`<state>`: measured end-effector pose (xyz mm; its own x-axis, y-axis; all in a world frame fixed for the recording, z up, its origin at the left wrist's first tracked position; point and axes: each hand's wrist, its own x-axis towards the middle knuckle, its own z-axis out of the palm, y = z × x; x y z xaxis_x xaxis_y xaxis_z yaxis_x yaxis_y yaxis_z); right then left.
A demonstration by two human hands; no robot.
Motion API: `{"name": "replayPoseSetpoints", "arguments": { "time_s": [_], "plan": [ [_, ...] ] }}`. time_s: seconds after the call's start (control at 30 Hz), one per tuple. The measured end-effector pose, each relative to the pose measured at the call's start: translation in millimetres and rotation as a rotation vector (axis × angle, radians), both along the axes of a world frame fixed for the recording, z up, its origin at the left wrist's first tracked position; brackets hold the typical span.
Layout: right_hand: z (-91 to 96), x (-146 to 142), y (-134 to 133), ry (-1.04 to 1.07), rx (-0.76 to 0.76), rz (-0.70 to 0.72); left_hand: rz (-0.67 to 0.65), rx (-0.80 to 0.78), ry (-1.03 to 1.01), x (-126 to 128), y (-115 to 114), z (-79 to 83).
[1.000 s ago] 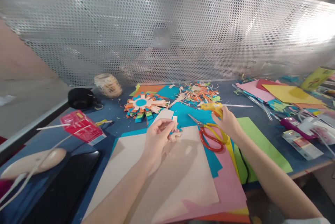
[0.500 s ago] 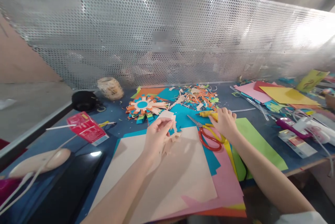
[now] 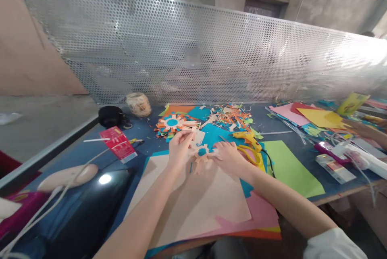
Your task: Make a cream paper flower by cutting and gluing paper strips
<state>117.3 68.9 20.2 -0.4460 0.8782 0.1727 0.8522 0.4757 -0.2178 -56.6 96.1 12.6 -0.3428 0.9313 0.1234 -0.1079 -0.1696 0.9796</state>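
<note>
My left hand (image 3: 179,149) pinches a small beige fringed paper cutout (image 3: 202,158) from its left side, just above a large beige sheet (image 3: 208,202). From the right, my right hand (image 3: 227,157) grips the same cutout with closed fingers. A yellow glue gun (image 3: 246,137) lies on the table just behind my right hand, on top of the red-handled scissors (image 3: 253,155). A finished layered paper flower (image 3: 173,124) in orange, beige and blue lies farther back.
Pink, orange, teal and green sheets (image 3: 287,166) are spread under and right of the beige sheet. Paper scraps (image 3: 231,113) pile near the perforated metal screen (image 3: 193,61). A red packet (image 3: 118,143), black pouch (image 3: 111,116) and twine roll (image 3: 138,104) sit left. Another person's hand (image 3: 367,130) works at right.
My right hand has let go of the yellow glue gun, left it lying on the table, and come left to grip the paper cutout with my left hand. The view has tilted up.
</note>
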Motion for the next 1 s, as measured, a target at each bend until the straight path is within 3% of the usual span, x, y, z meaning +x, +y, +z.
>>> {"name": "replayPoseSetpoints", "arguments": {
  "time_s": [0.13,0.27,0.53,0.83,1.0],
  "plan": [
    [0.9,-25.4,8.8,0.066,-0.034,-0.098,-0.036,-0.028,0.023,1.4,-0.1,-1.7],
    [-4.7,-30.0,23.0,0.199,-0.119,-0.135,-0.04,-0.045,0.027,0.7,1.0,-2.2],
    [-21.1,-17.1,37.8,0.757,-0.284,-0.127,-0.04,-0.076,-0.004,2.0,-2.2,-1.4],
    [-2.5,11.5,40.8,1.364,-0.403,-0.205,-0.078,-0.117,0.053,8.7,-2.6,-9.6],
    [-5.9,27.9,51.3,1.589,-0.558,-0.228,-0.162,-0.118,0.085,14.7,-4.0,-9.3]
  ]
}}
